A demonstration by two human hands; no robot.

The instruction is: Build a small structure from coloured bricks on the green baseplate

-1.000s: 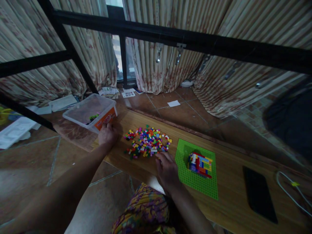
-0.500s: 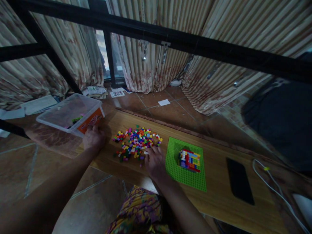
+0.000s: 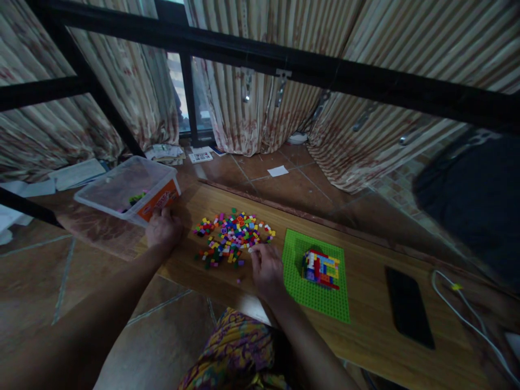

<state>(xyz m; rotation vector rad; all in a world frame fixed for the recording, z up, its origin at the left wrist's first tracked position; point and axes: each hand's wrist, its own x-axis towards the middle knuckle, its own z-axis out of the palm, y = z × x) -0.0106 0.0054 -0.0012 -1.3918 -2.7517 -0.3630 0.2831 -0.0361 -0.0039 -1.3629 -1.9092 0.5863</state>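
My right hand [image 3: 268, 266] is at the right edge of a loose pile of small coloured toy bricks [image 3: 238, 232]. Its fingers are pinched, with a small white brick [image 3: 251, 249] at the tips. Against the orange-labelled end of a clear plastic box [image 3: 125, 187] rests my left hand [image 3: 163, 227], its fingers curled in; whatever they may hold is hidden. Right of the pile lies a green baseplate [image 3: 294, 295]. On it stands a multicoloured brick build [image 3: 322, 268] with red, white, blue and yellow parts.
A black phone-like slab [image 3: 409, 306] and a white cable [image 3: 459, 303] lie at the right of the wooden board [image 3: 365, 336]. A dark metal bar [image 3: 325, 70] crosses in front of striped curtains. Papers [image 3: 278, 171] lie on the tiled floor beyond.
The whole view has shifted slightly, moving the scene to the right. My right fingers have drawn closer together around the white brick. My left hand stays by the box.
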